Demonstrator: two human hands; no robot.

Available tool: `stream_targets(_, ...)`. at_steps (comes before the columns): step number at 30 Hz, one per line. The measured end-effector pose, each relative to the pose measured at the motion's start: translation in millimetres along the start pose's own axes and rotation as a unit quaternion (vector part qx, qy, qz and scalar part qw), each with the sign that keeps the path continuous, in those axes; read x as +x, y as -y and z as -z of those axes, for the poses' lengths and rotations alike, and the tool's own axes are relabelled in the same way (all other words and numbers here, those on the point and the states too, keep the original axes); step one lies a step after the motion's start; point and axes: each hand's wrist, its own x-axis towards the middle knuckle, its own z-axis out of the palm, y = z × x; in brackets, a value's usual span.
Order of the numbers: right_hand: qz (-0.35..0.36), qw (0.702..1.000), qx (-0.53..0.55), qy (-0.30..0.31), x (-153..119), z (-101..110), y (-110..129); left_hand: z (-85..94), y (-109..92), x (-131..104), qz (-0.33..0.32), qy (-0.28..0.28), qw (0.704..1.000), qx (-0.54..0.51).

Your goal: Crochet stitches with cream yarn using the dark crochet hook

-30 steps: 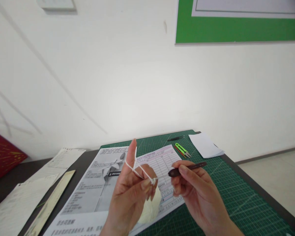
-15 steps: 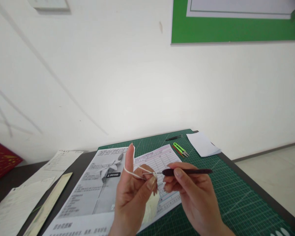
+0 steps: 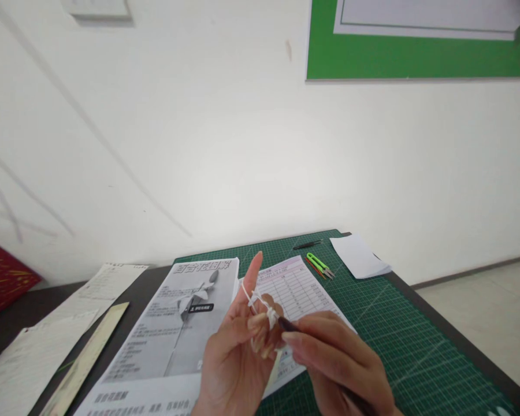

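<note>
White yarn point(image 3: 245, 290) loops round the raised index finger of my left hand point(image 3: 238, 352). The thumb and other fingers of that hand pinch a small white crocheted piece point(image 3: 272, 316). My right hand point(image 3: 342, 358) is closed round a dark-handled crochet hook point(image 3: 288, 325), whose front end meets the piece. The metal tip is hidden among the yarn and fingers. Beneath the hands, a pale yellowish item point(image 3: 277, 370) shows only in part.
A green cutting mat point(image 3: 416, 335) carries a flower sheet point(image 3: 143, 341), a printed table sheet point(image 3: 299, 283), green thread snips point(image 3: 318, 264), dark tweezers point(image 3: 307, 245) and white paper point(image 3: 359, 254). At left lie handwritten sheets point(image 3: 95, 292) and a pale ruler-like strip point(image 3: 89, 352).
My left hand has turned, its index finger now leaning right. My right hand has lowered and tilted the hook, so its handle slopes down to the right instead of lying level.
</note>
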Motion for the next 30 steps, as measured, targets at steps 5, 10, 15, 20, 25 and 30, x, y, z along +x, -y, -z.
stream_targets(5, -0.178, 0.962, 0.198, -0.062, -1.2, -6.7, 0.6, -1.0, -4.3, -1.4, 0.001, 0.033, 0.999, 0.001)
stream_targets(10, -0.284, 0.891, 0.334, -0.123, -6.4, -9.0, -1.0, 2.3, -5.6, -0.7, -0.013, 0.049, 0.999, 0.005)
stream_targets(15, -0.318, 0.858, 0.379, -0.137, -4.4, -7.5, -2.7, 2.7, -7.8, -1.1, -0.008, 0.057, 0.998, 0.005)
stream_targets(20, -0.338, 0.837, 0.407, -0.143, -2.0, -5.8, -2.6, 3.3, -9.6, -2.4, -0.004, 0.059, 0.998, -0.004)
stream_targets(25, -0.346, 0.828, 0.42, -0.133, -2.1, -4.1, -5.1, 3.0, -10.3, -2.2, 0.007, 0.067, 0.998, -0.012)
stream_targets(30, -0.327, 0.839, 0.42, -0.114, 0.6, -3.4, -4.6, 1.3, -11.3, 0.3, 0.016, 0.096, 0.995, -0.005)
